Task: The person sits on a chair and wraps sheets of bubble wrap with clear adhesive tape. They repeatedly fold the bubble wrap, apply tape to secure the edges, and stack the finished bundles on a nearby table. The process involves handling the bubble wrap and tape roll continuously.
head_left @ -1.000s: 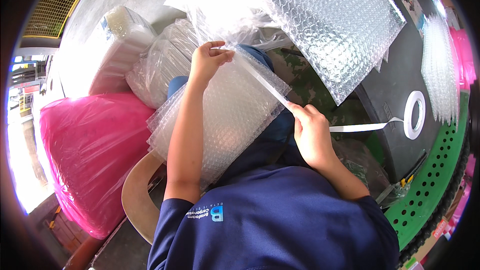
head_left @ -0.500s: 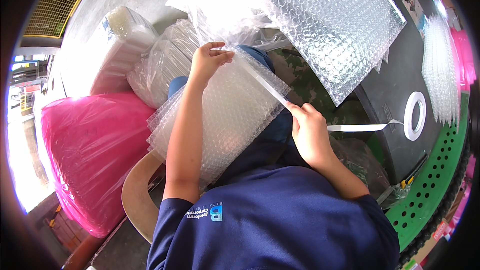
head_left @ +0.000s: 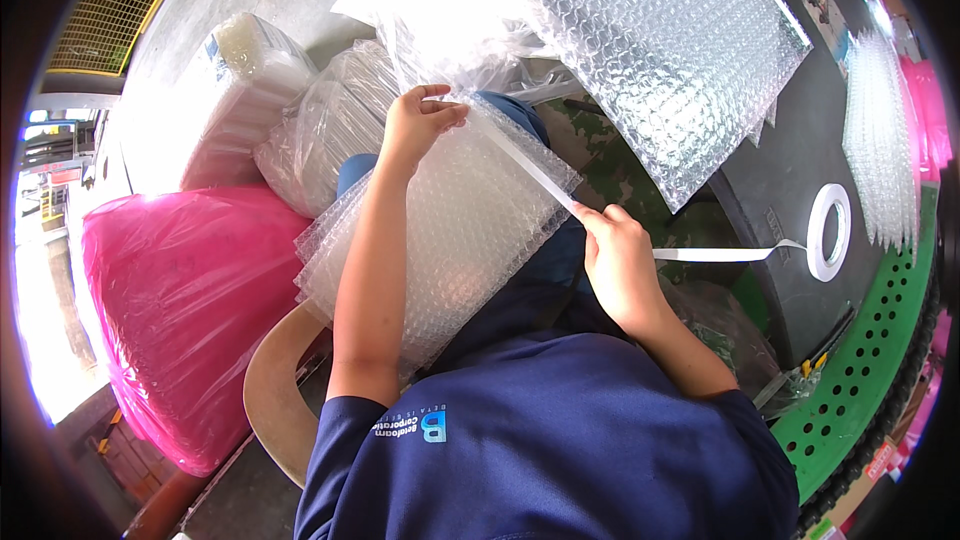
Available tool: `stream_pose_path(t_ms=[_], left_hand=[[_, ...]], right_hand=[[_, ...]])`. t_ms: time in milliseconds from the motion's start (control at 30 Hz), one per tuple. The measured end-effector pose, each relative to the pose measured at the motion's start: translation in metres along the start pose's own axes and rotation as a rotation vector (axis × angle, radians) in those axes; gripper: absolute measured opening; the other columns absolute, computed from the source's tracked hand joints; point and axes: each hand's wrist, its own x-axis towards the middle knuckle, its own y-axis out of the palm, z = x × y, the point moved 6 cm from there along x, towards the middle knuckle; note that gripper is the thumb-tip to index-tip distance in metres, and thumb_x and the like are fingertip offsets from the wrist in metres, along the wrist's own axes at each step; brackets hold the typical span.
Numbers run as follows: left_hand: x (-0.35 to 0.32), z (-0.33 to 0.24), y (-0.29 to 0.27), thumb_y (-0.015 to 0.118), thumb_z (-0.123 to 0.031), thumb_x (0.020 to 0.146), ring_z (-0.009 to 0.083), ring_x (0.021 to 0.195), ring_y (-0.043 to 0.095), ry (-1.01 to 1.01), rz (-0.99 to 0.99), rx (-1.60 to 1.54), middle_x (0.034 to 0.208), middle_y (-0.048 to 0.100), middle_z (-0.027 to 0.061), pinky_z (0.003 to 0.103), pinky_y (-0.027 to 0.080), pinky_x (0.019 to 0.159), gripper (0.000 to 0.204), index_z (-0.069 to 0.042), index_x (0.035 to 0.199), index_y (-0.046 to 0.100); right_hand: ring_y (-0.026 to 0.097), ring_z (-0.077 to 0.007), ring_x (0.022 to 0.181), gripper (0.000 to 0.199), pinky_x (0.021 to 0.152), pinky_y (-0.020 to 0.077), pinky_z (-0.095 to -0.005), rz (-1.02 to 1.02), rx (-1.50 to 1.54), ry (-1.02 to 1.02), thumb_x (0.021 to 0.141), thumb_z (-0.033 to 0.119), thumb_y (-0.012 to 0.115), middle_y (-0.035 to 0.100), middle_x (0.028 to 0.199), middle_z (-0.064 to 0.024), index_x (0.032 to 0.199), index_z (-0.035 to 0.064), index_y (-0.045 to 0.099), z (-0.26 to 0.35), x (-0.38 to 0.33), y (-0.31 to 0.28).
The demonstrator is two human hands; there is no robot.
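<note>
Across my lap lies a stack of clear bubble wrap sheets or bags (head_left: 470, 210). A strip of white tape (head_left: 520, 158) runs along its far right edge, between my two hands. My left hand (head_left: 420, 125) pinches at the far corner, thumb and fingers closed near the tape's end. My right hand (head_left: 618, 250) grips the tape at the near right corner, index finger laid along it. From there the tape stretches right to a white tape roll (head_left: 828, 232) standing on the black table. Whether my left fingers hold the tape or the wrap is hidden.
More bubble wrap sheets (head_left: 680, 50) lie on the black table (head_left: 780, 165) at the far right. A stack of white bubble wrap (head_left: 880, 140) sits beyond the roll, by a green perforated panel (head_left: 850, 380). Pink wrapped bundle (head_left: 190, 310) and clear plastic bags (head_left: 335, 120) stand left.
</note>
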Motion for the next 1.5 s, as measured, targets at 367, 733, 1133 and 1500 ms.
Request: stream_pose_path(t_ms=[367,733,1133,1500], left_hand=[[0.001,0.002,0.0,0.075,-0.006,0.08,0.0195,0.088,0.07,-0.002,-0.003,-0.02,0.1,0.071,0.0184,0.028,0.055,0.081,0.052,0.01,0.124,0.053],[0.0,0.0,0.002,0.075,-0.008,0.082,0.0216,0.091,0.07,0.006,0.012,-0.004,0.102,0.07,0.0197,0.029,0.055,0.084,0.054,0.011,0.126,0.052],[-0.081,-0.063,0.074,0.071,-0.016,0.082,0.0245,0.091,0.059,0.847,-0.347,0.944,0.103,0.057,0.0061,0.039,0.05,0.076,0.014,-0.01,0.095,0.067],[-0.109,-0.037,0.128,0.066,-0.027,0.085,0.0215,0.111,0.049,0.873,0.422,1.037,0.11,0.057,-0.0014,0.046,0.039,0.096,0.016,-0.017,0.095,0.072]], right_hand=[[0.059,-0.0346,0.063,0.03,0.059,0.0476,-0.0412,0.007,-0.006,0.009,0.084,-0.007,0.059,0.056,0.076,-0.019,0.111,0.0011,0.069,-0.001,0.0,0.003],[0.061,-0.0314,0.071,0.03,0.064,0.0499,-0.0413,0.06,-0.06,0.014,0.084,-0.002,0.058,0.054,0.075,-0.0159,0.111,0.0008,0.068,0.0,-0.001,0.006],[0.064,-0.0368,0.071,0.015,0.065,0.0522,-0.0442,0.074,-0.162,-0.011,0.082,0.001,0.062,0.062,0.077,-0.0187,0.095,0.0007,0.07,-0.012,0.005,0.02],[0.066,-0.0379,0.074,0.015,0.067,0.0519,-0.0463,0.103,-0.082,0.058,0.088,0.012,0.062,0.065,0.078,-0.018,0.08,-0.0002,0.061,-0.027,0.004,0.021]])
